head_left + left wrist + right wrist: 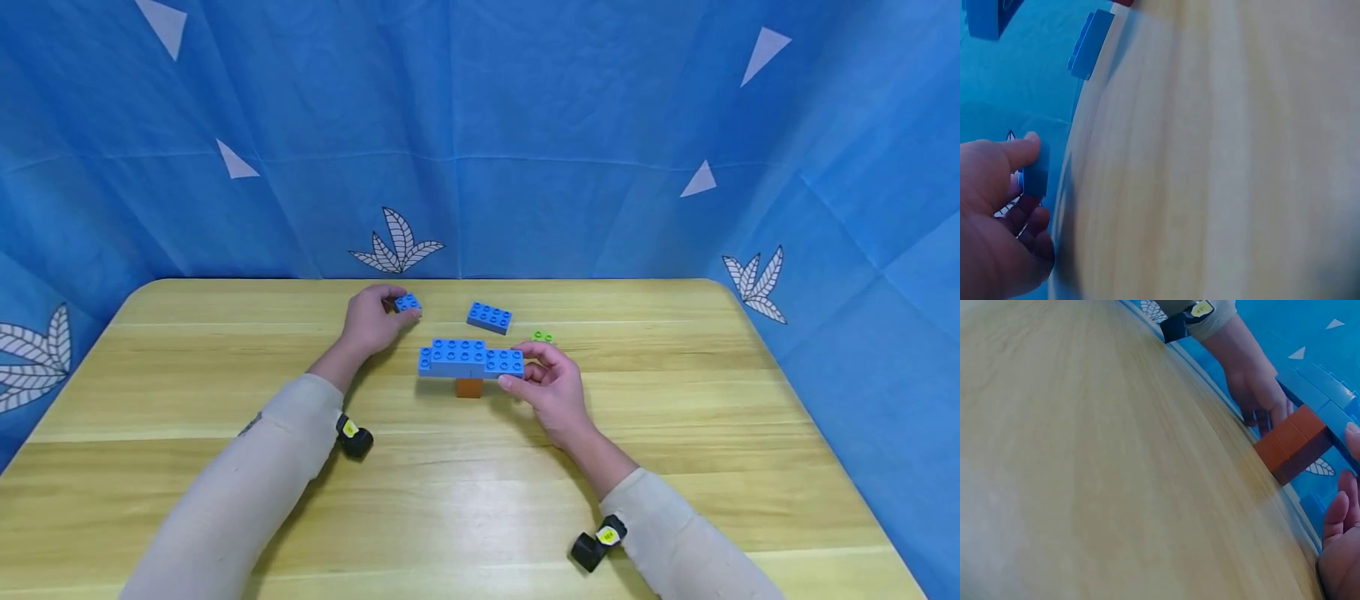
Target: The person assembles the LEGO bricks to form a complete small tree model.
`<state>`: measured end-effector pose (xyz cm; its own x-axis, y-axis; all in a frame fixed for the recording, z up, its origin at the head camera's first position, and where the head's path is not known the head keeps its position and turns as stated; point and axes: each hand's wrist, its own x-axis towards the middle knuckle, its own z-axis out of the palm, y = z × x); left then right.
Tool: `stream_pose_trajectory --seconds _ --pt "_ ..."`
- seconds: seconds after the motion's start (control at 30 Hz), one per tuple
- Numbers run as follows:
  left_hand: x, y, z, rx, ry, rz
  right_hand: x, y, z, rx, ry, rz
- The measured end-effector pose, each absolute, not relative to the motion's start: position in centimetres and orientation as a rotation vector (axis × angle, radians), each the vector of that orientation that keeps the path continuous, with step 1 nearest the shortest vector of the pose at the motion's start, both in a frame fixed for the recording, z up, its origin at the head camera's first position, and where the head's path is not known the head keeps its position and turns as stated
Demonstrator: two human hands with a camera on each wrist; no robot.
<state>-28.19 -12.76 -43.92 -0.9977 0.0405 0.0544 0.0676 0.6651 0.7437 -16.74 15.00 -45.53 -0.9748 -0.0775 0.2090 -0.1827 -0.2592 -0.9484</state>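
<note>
A small blue toy brick (407,303) is pinched between the thumb and fingers of my left hand (371,319), at the back of the table. The left wrist view shows the same blue brick (1036,172) edge-on. In the middle stands a built piece: a row of joined blue bricks (457,358) lies across an orange stack (469,388). My right hand (557,390) holds the row's right end, thumb in front and fingers behind. In the right wrist view the orange stack (1293,442) stands under the row, which overhangs it.
A loose blue brick (490,317) lies behind the built piece. Partly hidden behind my right hand is a green brick (542,337). The wooden table (480,500) ends at a blue curtain (480,125) at the back.
</note>
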Motion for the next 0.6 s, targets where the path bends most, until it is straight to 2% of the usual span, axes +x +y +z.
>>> stream_pose_trajectory --seconds 0.37,0.6 --pt "-25.9 -11.5 -41.0 -0.149 -2.778 -1.469 -16.8 15.1 -45.5 0.348 -1.869 2.405" --pt "-24.2 -10.0 -38.8 -0.359 -2.734 -1.463 -16.7 15.1 -45.6 0.361 -1.853 2.409"
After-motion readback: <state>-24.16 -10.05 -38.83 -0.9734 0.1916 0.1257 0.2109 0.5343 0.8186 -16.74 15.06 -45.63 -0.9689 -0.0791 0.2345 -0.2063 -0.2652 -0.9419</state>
